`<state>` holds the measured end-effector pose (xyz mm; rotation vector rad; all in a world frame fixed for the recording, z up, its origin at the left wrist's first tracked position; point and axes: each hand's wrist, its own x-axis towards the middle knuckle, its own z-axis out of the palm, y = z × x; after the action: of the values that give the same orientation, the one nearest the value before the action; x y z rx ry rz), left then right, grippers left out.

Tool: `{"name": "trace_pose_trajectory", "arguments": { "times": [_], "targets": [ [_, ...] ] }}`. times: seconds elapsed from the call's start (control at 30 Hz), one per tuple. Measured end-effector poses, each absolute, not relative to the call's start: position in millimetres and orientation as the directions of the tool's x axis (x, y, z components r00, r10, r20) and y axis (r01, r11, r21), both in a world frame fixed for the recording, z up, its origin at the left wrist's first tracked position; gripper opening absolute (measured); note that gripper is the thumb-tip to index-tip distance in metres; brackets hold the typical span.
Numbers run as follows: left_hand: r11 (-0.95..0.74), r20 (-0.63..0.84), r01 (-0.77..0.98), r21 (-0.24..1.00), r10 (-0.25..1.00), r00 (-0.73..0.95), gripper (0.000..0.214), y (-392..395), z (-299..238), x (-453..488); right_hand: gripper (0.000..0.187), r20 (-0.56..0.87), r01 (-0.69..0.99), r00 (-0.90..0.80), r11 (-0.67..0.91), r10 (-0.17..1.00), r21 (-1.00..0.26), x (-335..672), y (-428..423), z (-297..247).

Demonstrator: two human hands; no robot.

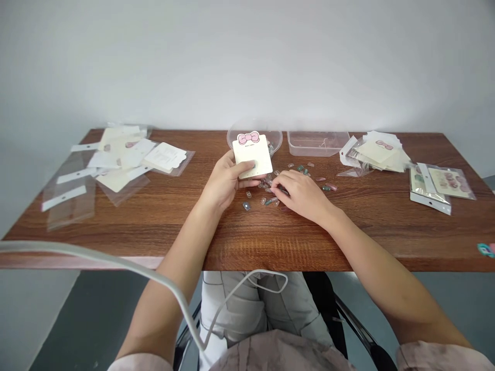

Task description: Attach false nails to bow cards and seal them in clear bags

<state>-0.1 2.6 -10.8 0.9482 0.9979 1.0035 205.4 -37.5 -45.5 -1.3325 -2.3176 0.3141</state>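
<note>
Bow card (252, 157), cream, pinched between thumb and fingers of left hand (222, 181), above table (371, 232); right hand (302, 196), fingers curled, touching scattered press-on nails (269, 201); any hold on them hidden.

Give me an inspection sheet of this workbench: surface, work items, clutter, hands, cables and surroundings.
Surface: wood-grain table, small pieces scattered mid-table.
Job's things: cream card with a pink bow top; small coloured pieces; clear round bowl; clear rectangular tub.
Clutter: cards in clear bags, in loose heaps at left and right.
Hands: left hand holds the card; right hand rests among the pieces.
Cables: white cable crosses the left forearm and table edge.
Surroundings: plain white wall; dark grey floor.
</note>
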Motion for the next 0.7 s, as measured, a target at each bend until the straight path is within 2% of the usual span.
{"name": "trace_pose_trajectory", "arguments": {
  "times": [0.1, 0.23, 0.37, 0.43, 0.57, 0.7],
  "targets": [
    [0.253, -0.207, -0.211, 0.944, 0.954, 0.218, 0.045, 2.3, -10.5, -0.2, 0.011, 0.289, 0.759, -0.305, 0.414, 0.908, -0.502, 213.2, -38.3, -41.5],
    [0.250, -0.204, -0.214, 0.944, 0.955, 0.217, 0.045, 1.8, -9.8, -0.3, 0.010, 0.416, 0.715, -0.185, 0.412, 0.891, -0.565, 220.8, -39.0, -37.7],
    [0.252, -0.206, -0.221, 0.942, 0.956, 0.211, 0.044, 3.2, -10.6, -0.7, 0.013, 0.433, 0.696, -0.259, 0.478, 0.863, -0.537, 218.3, -40.2, -37.5],
    [0.250, -0.204, -0.226, 0.941, 0.956, 0.209, 0.043, 4.2, -11.3, -1.1, 0.016, 0.422, 0.677, -0.394, 0.569, 0.816, -0.468, 213.9, -42.1, -39.2],
    [0.245, -0.198, -0.241, 0.939, 0.959, 0.202, 0.043, 4.8, -11.9, -2.1, 0.027, 0.407, 0.600, -0.669, 0.775, 0.622, -0.199, 200.6, -50.8, -42.5],
    [0.244, -0.199, -0.228, 0.942, 0.958, 0.205, 0.044, 3.4, -11.2, -2.4, 0.033, 0.388, 0.522, -0.800, 0.850, 0.458, 0.071, 184.2, -64.6, -42.5]
  ]
}}
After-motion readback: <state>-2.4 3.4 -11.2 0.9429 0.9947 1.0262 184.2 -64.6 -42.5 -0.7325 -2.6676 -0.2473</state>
